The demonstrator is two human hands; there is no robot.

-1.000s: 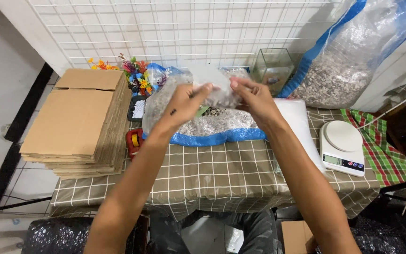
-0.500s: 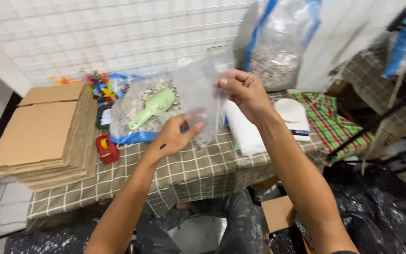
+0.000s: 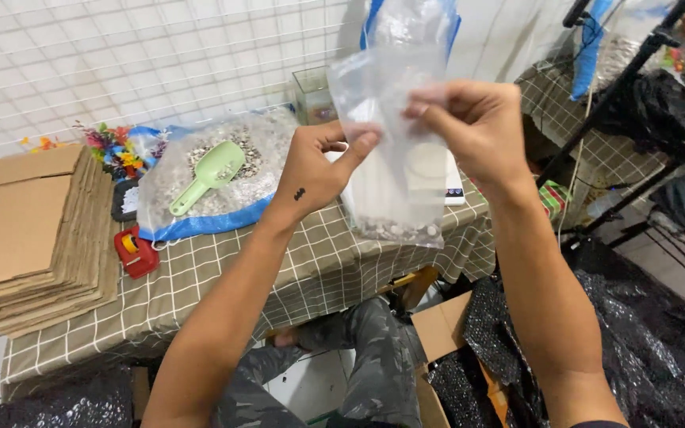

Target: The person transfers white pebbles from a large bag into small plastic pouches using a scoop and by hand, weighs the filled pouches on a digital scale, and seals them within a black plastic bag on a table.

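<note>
I hold a small clear plastic bag [image 3: 394, 170] up in front of me, with a thin layer of grey gravel at its bottom. My left hand [image 3: 319, 162] pinches its top left edge and my right hand [image 3: 469, 127] pinches its top right edge. Behind it on the checked table [image 3: 223, 277] lies a large open bag of gravel [image 3: 200, 182] with a light green scoop [image 3: 212, 173] resting in it. A white scale [image 3: 453, 186] shows partly behind the small bag.
A stack of flat cardboard boxes [image 3: 33, 230] is on the table's left, a red tape dispenser [image 3: 136, 250] beside it. Colourful plastic flowers [image 3: 112, 147] and a glass tank [image 3: 315, 95] stand at the back. Black bubble-wrap bags [image 3: 644, 341] and an open carton [image 3: 441, 329] sit lower right.
I have lifted the small bag higher and closer to my face. My left hand moved from the bag's lower part up to its top edge. The view swung left.
</note>
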